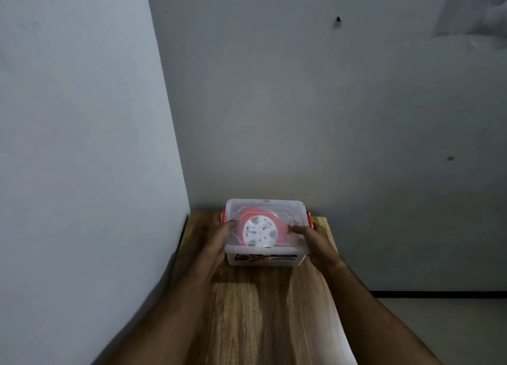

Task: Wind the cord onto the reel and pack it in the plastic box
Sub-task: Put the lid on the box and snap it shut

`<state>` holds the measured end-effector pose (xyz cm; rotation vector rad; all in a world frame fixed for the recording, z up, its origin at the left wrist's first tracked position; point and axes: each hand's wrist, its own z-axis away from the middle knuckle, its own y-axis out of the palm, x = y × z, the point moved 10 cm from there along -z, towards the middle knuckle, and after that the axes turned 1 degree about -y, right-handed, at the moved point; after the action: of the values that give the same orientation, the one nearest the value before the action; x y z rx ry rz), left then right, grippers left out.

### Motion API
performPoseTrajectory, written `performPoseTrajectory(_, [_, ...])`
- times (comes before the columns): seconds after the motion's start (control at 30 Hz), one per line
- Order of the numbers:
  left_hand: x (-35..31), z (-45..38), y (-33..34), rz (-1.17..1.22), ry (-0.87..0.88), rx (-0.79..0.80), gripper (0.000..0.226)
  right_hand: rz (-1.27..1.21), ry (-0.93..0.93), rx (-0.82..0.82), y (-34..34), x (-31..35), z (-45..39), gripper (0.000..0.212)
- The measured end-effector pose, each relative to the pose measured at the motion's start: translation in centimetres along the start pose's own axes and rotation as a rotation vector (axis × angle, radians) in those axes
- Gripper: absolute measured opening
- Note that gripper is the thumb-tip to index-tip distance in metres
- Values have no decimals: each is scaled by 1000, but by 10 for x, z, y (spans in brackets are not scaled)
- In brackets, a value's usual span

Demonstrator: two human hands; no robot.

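The grey painted walls meet in a corner just behind the box, and a strip of pale floor shows to the right of the box, lower down. The long wood-grain bench runs from you toward that corner and carries the box at its far end.

The clear plastic box with its clear lid on top sits upright on the bench, its far edge close to the wall. An orange latch shows on the left side of the box and another orange latch on its right side. A printed label runs along the near wall of the box.

Inside the box, seen through the lid, lies the round red cord reel with its white socket face turned upward. You cannot make out the cord itself through the plastic.

Your left hand wraps the left side of the box, fingertips curled over the lid edge below the left latch. Your right hand clasps the right side of the box, fingers curled onto the lid below the right latch. Both forearms reach in from the near end of the bench toward the box.
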<state>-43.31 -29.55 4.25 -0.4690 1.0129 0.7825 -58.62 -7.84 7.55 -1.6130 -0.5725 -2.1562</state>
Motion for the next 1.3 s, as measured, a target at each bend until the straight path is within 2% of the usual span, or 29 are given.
performPoseTrajectory(0.17, [-5, -26, 4, -35, 2, -26, 26, 29, 21, -4, -2, -13, -31, 35])
performPoseTrajectory(0.27, [2, -35, 5, -39, -20, -23, 34, 50, 22, -8, -2, -20, -44, 34])
performPoseTrajectory(0.37, [5, -41, 2, -78, -39, -57, 39, 99, 18, -8, -5, -27, -55, 44])
performPoseTrajectory(0.47, [-7, -41, 3, -130, 18, -92, 40, 123, 19, 23, -3, -30, -60, 50])
performPoseTrajectory(0.5, [-17, -36, -1, -220, 93, -146, 43, 183, -21, 6, -4, -24, -60, 53])
performPoseTrajectory(0.53, [-33, -27, -5, -414, 215, -212, 49, 317, -97, -45, -7, -14, -58, 59])
performPoseTrajectory(0.6, [-64, 2, 0, -856, 589, -344, 66, 735, -312, -154, -8, 10, -48, 85])
performPoseTrajectory(0.63, [-68, 17, 13, -1009, 781, -328, 75, 940, -451, -145, 3, 21, -37, 98])
performPoseTrajectory(0.7, [-47, 30, 42, -1252, 1012, -193, 86, 1279, -696, 1, 37, 26, -16, 111])
performPoseTrajectory(0.8, [-14, 34, 69, -1445, 1117, -29, 85, 1628, -800, 183, 64, -7, -7, 105])
performPoseTrajectory(0.87, [-16, 36, 75, -1474, 1103, -25, 90, 1673, -782, 222, 69, -21, -8, 94])
performPoseTrajectory(0.97, [-17, 24, 76, -1465, 922, 41, 107, 1686, -692, 214, 71, -25, -10, 86])
performPoseTrajectory(1.07, [-14, 13, 73, -1524, 853, 27, 90, 1695, -663, 214, 72, -25, -12, 91])
performPoseTrajectory(1.13, [-16, 11, 73, -1474, 851, 65, 82, 1697, -660, 202, 71, -23, -16, 91])
performPoseTrajectory(1.17, [-12, 8, 73, -1512, 798, 102, 78, 1694, -667, 200, 71, -23, -19, 91])
performPoseTrajectory(1.3, [-14, 4, 76, -1517, 744, 106, 78, 1685, -660, 179, 72, -21, -25, 93])
